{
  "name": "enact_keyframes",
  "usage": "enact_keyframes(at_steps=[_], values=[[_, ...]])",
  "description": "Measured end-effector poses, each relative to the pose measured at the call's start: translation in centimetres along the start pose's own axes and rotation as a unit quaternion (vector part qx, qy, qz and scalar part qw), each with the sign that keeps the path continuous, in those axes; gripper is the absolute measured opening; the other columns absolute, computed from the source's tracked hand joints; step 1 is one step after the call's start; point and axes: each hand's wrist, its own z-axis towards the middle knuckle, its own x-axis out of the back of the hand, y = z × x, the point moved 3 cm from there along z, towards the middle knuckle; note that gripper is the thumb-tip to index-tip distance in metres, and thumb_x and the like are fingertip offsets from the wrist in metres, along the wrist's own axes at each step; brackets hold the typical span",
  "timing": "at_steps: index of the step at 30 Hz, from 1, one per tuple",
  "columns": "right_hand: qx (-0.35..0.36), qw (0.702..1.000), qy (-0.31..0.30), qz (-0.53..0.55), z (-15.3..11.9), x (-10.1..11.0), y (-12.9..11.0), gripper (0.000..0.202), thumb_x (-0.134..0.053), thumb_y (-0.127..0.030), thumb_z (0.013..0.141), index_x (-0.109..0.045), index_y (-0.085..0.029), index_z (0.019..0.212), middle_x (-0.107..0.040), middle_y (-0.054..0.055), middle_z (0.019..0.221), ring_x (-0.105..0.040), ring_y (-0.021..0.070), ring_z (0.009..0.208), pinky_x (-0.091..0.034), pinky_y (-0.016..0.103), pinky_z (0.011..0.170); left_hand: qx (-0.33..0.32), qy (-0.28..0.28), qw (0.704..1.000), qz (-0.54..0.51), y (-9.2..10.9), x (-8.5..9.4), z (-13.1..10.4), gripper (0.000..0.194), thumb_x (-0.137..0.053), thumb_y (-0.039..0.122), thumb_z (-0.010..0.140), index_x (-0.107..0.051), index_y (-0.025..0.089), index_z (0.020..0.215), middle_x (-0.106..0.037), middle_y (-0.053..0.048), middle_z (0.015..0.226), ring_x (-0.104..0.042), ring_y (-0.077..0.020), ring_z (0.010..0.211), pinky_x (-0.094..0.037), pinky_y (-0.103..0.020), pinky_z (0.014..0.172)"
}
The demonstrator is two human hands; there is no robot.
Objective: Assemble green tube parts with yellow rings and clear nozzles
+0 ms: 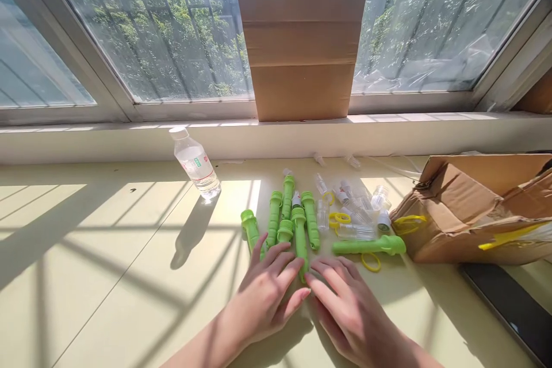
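A person's left hand [269,290] and right hand [345,302] lie flat and open, fingertips nearly meeting at the near ends of green tubes [287,221]. The tubes lie right of a water bottle [196,164], left of a torn cardboard box [474,207].

The water bottle [196,165] label (seemingly red-and-green print) is unreadable.

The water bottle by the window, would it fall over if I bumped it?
Probably yes. The water bottle stands tall on a narrow base, so a knock near its cap would likely tip it. It looks nearly full of clear liquid, so it is probably heavy for its size. Being round, it might roll across the table once down.
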Motion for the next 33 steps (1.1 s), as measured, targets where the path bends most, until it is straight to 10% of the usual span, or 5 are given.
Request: enact_keyframes(at_steps=[12, 20, 28, 33], values=[[-0.117, 0.978, 0.078, -0.155, 0.4, 2.4, 2.9, 0.02, -0.051, -0.009, 0.09, -0.069, -0.016, 0.086, -0.066, 0.009, 0.082, -0.058, 0.0232, 0.081, -0.04, 0.036, 0.076, -0.027, 0.058, 0.998, -0.027, -0.1, 0.0, -0.6, 0.016, -0.055, 0.024, 0.091, -0.061, 0.02, 0.105, -0.07, -0.005, 0.089, -0.067, -0.0264, 0.099, -0.03, -0.057, 0.12], [-0.242, 0.908, -0.05, -0.338, -1.5, 2.7, 4.6, 0.023, -0.059, -0.018, 0.089, -0.059, -0.019, 0.066, -0.058, 0.004, 0.054, -0.057, 0.0182, 0.05, -0.022, 0.029, 0.048, -0.027, 0.109, 0.993, -0.033, -0.2, 0.6, -0.3, 0.021, -0.054, 0.018, 0.091, -0.058, 0.021, 0.11, -0.071, -0.005, 0.093, -0.067, -0.0262, 0.097, -0.038, -0.056, 0.113], [-0.359, 0.865, -0.205, -0.283, -1.5, 2.8, 4.7, 0.016, -0.056, -0.008, 0.084, -0.062, -0.017, 0.073, -0.065, 0.008, 0.058, -0.065, 0.0229, 0.052, -0.014, 0.027, 0.043, -0.02, 0.11, 0.993, -0.025, -0.1, 0.6, -0.3, 0.025, -0.056, 0.015, 0.09, -0.058, 0.022, 0.113, -0.071, -0.006, 0.098, -0.066, -0.0266, 0.101, -0.042, -0.056, 0.109], [-0.358, 0.881, -0.193, -0.243, -1.8, 2.6, 4.9, 0.017, -0.054, -0.011, 0.085, -0.057, -0.021, 0.071, -0.058, 0.002, 0.051, -0.057, 0.0193, 0.043, -0.015, 0.028, 0.042, -0.027, 0.107, 0.994, -0.018, 0.2, 0.7, -0.4, 0.025, -0.058, 0.014, 0.088, -0.058, 0.021, 0.112, -0.07, -0.007, 0.1, -0.066, -0.0262, 0.102, -0.043, -0.056, 0.109]])
